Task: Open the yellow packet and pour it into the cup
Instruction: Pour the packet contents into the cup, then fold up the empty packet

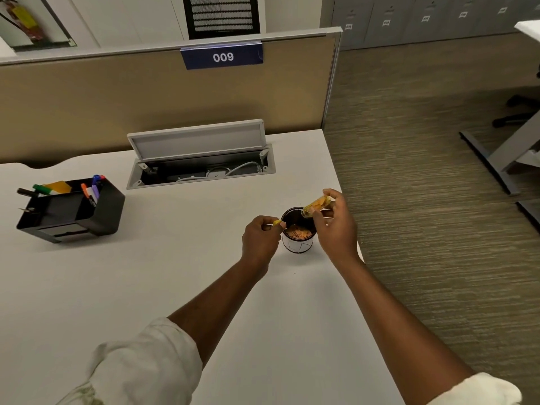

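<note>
A small cup [298,246], white outside and dark inside, stands on the white desk [146,287] near its right edge. Orange-brown pieces lie inside it. My right hand [336,226] holds the yellow packet [316,203] tilted above the cup's far right rim, its lower end pointing down into the cup. My left hand [261,239] is at the cup's left rim, pinching a small yellow torn-off strip [277,223] between thumb and fingers.
A black desk organiser [73,211] with pens and markers stands at the left. An open cable tray [201,168] with its lid raised lies at the back of the desk, before a tan partition [146,97]. Carpet floor lies beyond the desk's right edge.
</note>
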`<state>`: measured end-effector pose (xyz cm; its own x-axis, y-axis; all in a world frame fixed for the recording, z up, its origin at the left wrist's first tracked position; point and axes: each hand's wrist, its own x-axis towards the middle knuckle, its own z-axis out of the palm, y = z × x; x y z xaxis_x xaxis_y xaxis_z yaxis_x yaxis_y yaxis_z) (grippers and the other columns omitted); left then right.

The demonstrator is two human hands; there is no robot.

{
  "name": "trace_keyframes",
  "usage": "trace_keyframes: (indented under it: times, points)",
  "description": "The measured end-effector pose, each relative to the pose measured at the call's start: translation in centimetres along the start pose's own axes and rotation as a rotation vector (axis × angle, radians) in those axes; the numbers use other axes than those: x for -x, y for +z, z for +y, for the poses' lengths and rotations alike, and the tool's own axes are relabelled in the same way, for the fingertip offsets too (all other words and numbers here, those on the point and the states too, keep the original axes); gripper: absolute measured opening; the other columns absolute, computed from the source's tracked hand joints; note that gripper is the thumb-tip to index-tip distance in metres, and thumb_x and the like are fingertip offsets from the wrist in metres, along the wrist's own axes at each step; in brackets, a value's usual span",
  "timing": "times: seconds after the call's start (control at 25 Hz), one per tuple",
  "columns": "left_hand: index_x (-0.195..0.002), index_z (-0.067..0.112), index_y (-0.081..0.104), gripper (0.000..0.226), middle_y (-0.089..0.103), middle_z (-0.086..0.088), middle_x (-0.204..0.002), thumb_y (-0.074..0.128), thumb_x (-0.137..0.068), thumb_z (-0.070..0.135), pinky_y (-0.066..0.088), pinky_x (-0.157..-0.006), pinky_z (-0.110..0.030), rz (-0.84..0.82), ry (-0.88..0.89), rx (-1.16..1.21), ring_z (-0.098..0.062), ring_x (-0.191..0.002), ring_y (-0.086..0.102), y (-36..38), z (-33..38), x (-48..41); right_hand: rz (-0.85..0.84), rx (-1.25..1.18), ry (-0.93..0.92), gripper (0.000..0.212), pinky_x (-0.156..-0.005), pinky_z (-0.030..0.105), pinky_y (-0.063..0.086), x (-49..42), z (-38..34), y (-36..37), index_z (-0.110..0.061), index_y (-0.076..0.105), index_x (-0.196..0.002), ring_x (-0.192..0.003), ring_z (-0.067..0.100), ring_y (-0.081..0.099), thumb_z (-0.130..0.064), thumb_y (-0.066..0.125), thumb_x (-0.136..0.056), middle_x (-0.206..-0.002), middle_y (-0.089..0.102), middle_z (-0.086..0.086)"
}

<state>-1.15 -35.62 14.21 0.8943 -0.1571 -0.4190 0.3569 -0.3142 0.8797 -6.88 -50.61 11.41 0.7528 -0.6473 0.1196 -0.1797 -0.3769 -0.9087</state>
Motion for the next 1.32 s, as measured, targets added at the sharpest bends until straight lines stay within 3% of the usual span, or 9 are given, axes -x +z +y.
trace_keyframes:
  times: [0.16,0.44,0.56,0.68,0.76,0.92,1.08,1.32]
  points:
    - [-0.106,0.010,0.069,0.019,0.073,-0.014,-0.099,0.072,-0.091,0.021,0.058,-0.087,-0.045,-0.002,-0.003,-0.005,-0.023,-0.082,0.067,-0.3,-0.4,0.0,-0.088,0.178,-0.144,0.045,-0.084,0.040,0.060,0.0,0.0,0.1,-0.022,0.056,-0.137,-0.098,0.024,0.068,-0.014,0.064,-0.094,-0.110,0.072,0.007]
    - [-0.104,0.012,0.070,0.017,0.073,-0.011,-0.097,0.072,-0.091,0.021,0.059,-0.088,-0.045,-0.011,0.008,-0.014,-0.020,-0.081,0.068,-0.6,-0.8,0.0,-0.096,0.288,-0.295,0.046,-0.085,0.036,0.060,-0.4,-0.3,-0.1,-0.018,0.055,-0.141,-0.100,0.022,0.067,-0.016,0.065,-0.096,-0.113,0.072,0.008]
    - [-0.103,0.013,0.070,0.014,0.074,-0.010,-0.094,0.072,-0.091,0.019,0.059,-0.086,-0.044,-0.024,0.022,0.007,-0.021,-0.081,0.069,-0.6,-0.7,0.1,-0.048,0.130,-0.117,0.041,-0.084,0.038,0.062,-0.4,-0.5,-0.1,-0.019,0.058,-0.137,-0.097,0.022,0.070,-0.019,0.064,-0.096,-0.113,0.072,0.009]
    - [-0.100,0.017,0.070,0.009,0.074,-0.008,-0.090,0.070,-0.092,0.016,0.060,-0.084,-0.041,-0.048,0.071,0.067,-0.020,-0.081,0.068,-0.8,-0.3,0.2,-0.081,-0.337,0.281,0.035,-0.092,0.045,0.061,0.4,-1.2,0.2,-0.017,0.062,-0.130,-0.087,0.017,0.076,-0.020,0.068,-0.096,-0.115,0.074,0.011]
    - [-0.104,0.016,0.070,0.011,0.074,-0.005,-0.089,0.069,-0.093,0.015,0.059,-0.083,-0.039,-0.074,0.119,0.087,-0.019,-0.083,0.070,-1.0,0.0,0.4,-0.104,-0.524,0.430,0.032,-0.095,0.043,0.059,1.2,-1.7,0.4,-0.016,0.064,-0.125,-0.083,0.015,0.078,-0.019,0.070,-0.094,-0.115,0.075,0.013]
    - [-0.112,0.012,0.070,0.018,0.073,-0.005,-0.092,0.067,-0.094,0.014,0.060,-0.083,-0.037,-0.107,0.194,0.083,-0.021,-0.086,0.070,-1.9,0.2,0.6,-0.086,-0.659,0.516,0.031,-0.095,0.040,0.059,2.7,-3.0,0.8,-0.018,0.063,-0.124,-0.095,0.023,0.077,-0.016,0.071,-0.094,-0.114,0.075,0.012]
    - [-0.114,0.015,0.070,0.020,0.075,-0.004,-0.093,0.067,-0.095,0.018,0.053,-0.061,-0.013,-0.103,0.212,0.080,-0.018,-0.086,0.072,-3.4,-0.1,1.1,-0.137,-0.754,0.545,0.030,-0.095,0.037,0.059,4.1,-4.6,1.3,-0.011,0.062,-0.123,-0.098,0.025,0.077,-0.012,0.070,-0.094,-0.115,0.075,0.012]
    - [-0.113,0.008,0.071,0.020,0.076,-0.006,-0.090,0.066,-0.096,0.015,0.060,-0.073,-0.023,-0.177,0.229,0.086,-0.011,-0.076,0.072,-6.6,-0.4,1.8,-0.192,-0.814,0.570,0.031,-0.080,0.024,0.062,6.1,-6.5,2.5,-0.005,0.063,-0.123,-0.096,0.022,0.078,-0.010,0.069,-0.093,-0.116,0.074,0.013]
